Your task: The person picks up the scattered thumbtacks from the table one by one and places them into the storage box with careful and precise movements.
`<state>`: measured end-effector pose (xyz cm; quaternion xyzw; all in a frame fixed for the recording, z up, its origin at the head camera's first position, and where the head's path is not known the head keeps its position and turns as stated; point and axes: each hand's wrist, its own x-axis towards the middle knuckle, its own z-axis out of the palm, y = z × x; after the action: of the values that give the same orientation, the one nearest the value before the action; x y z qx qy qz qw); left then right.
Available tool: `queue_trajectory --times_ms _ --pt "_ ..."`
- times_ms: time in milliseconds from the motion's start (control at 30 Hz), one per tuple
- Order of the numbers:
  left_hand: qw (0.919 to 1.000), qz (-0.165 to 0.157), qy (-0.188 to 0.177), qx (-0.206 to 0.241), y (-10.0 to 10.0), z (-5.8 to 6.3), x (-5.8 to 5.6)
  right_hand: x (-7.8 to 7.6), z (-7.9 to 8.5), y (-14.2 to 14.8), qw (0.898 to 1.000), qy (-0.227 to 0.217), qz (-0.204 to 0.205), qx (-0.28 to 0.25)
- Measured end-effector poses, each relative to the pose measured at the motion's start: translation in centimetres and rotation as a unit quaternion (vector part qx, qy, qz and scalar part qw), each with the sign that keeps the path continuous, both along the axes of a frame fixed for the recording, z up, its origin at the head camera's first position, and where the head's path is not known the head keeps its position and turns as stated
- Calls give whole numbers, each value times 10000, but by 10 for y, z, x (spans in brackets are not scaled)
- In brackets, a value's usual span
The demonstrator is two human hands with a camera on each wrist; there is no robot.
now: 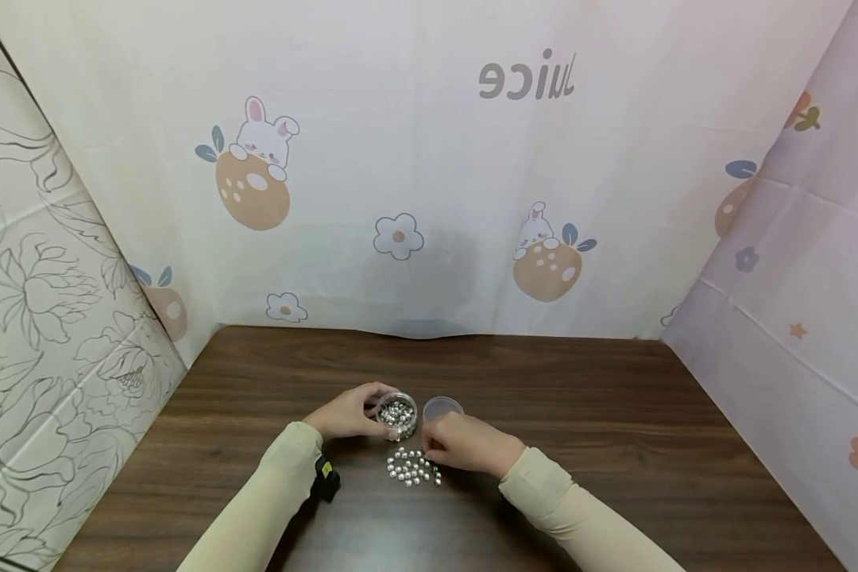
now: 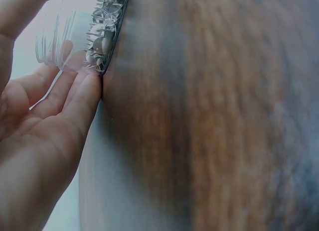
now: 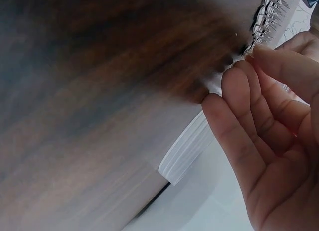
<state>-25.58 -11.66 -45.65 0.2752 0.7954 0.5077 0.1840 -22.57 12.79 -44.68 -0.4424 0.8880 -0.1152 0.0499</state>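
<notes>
My left hand (image 1: 350,411) curves round a clear round jar (image 1: 381,415) from its left side, thumb in front and fingers behind. Silver thumbtacks (image 1: 397,412) fill its lower part; the left wrist view shows the jar's base at the table with fingertips against its wall. On the wood in front of it lie loose thumbtacks (image 1: 408,466), spread out, points up in the right wrist view. At their right edge, my right hand (image 1: 472,443) pinches a thumbtack between thumb and forefinger, mostly hidden by the fingertips. Just behind that hand is a clear round lid (image 1: 443,406).
A dark wood table (image 1: 579,397) bears everything. Printed cloth (image 1: 429,159) hangs along its back and both sides. A black strap device (image 1: 325,478) with a yellow mark sits at the left wrist.
</notes>
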Motion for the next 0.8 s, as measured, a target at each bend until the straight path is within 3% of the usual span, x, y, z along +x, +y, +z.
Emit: queue_trajectory --times_ms 267,567,800 --pt "10000 12 0 13 -1 -2 -1 -2 -1 2 9999 -92 41 -38" --pt "9997 144 119 -153 -2 -29 -16 -2 -2 3 9999 -89 72 -61" --pt "9995 130 191 -221 -3 -32 -18 -3 -2 3 9998 -138 80 -85"
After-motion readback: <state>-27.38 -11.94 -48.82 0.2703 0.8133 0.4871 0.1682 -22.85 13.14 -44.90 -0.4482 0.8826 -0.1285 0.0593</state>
